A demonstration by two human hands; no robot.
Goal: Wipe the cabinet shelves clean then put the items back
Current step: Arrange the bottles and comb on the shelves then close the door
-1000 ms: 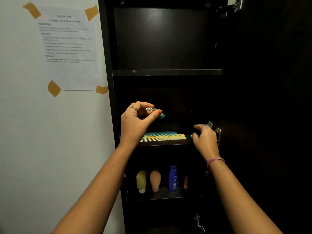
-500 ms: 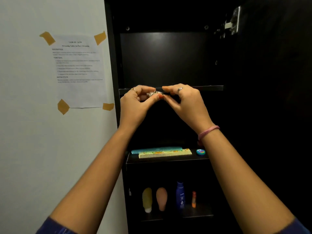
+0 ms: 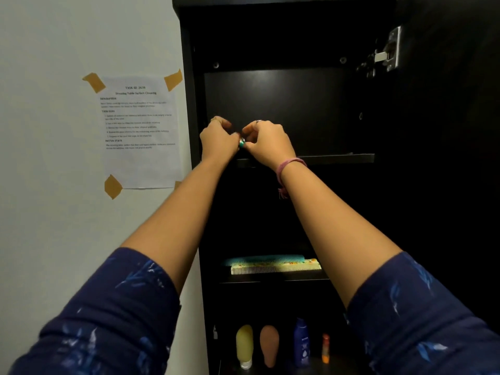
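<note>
Both arms extended forward and upward, forearms bare, blue patterned sleeves at the elbows. Left hand (image 3: 217, 142) and right hand (image 3: 266, 143) meet at the fingertips, fingers curled, pinching a small object (image 3: 241, 142) between them. Pink band (image 3: 286, 166) around the right wrist.

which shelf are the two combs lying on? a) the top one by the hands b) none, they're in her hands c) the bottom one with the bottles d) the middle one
d: the teal comb and the pale comb lie side by side on the middle shelf, below the hands and above the bottles.
</note>
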